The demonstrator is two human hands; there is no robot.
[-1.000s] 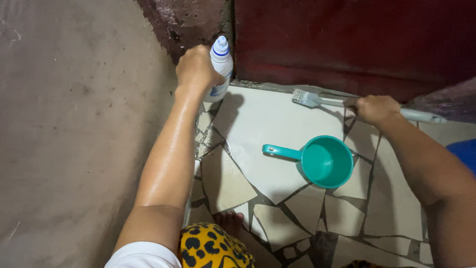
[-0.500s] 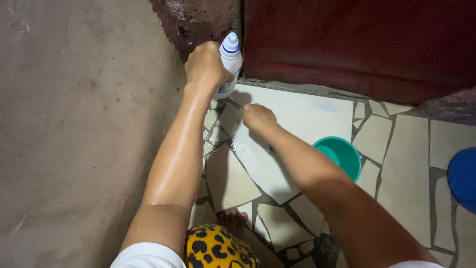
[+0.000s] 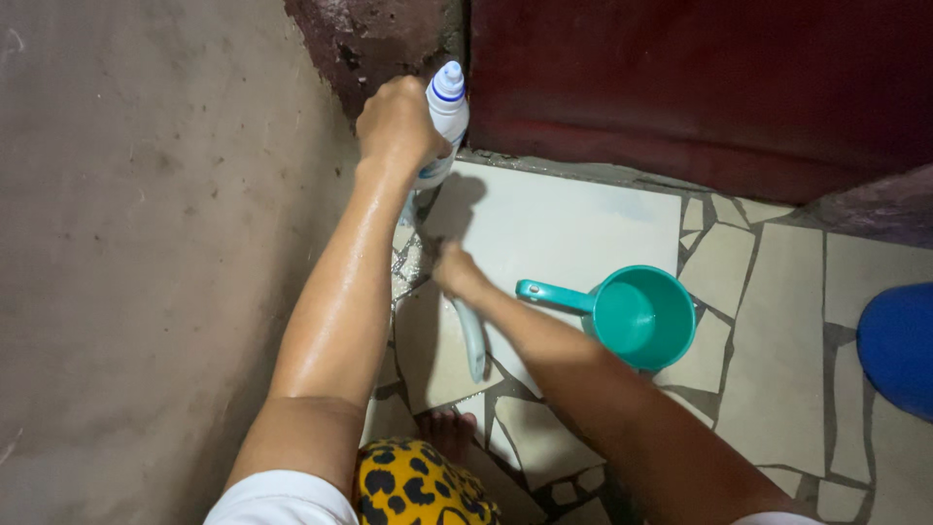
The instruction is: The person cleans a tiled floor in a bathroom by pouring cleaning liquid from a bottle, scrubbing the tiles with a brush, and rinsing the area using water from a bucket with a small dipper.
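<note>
My left hand (image 3: 397,124) grips a white plastic bottle (image 3: 444,115) with a blue-ringed cap, held upright in the corner where the grey wall meets the dark red door. My right hand (image 3: 457,272) holds a pale long-handled brush (image 3: 473,338), its head down on the wet tile joints beside the wall and its handle running back toward me. A teal dipper (image 3: 637,317) with a handle stands on the broken-tile floor just right of my right forearm.
A grey plastered wall (image 3: 146,243) fills the left side. A dark red door (image 3: 700,78) closes the far end. The floor (image 3: 768,389) is pale broken tile with dark joints. A blue container (image 3: 899,345) shows at the right edge. My foot and spotted cloth lie near.
My right hand has carried the brush from the far right across to the wall-side tiles and drawn it back toward me. The left hand with the bottle has stayed in the corner.
</note>
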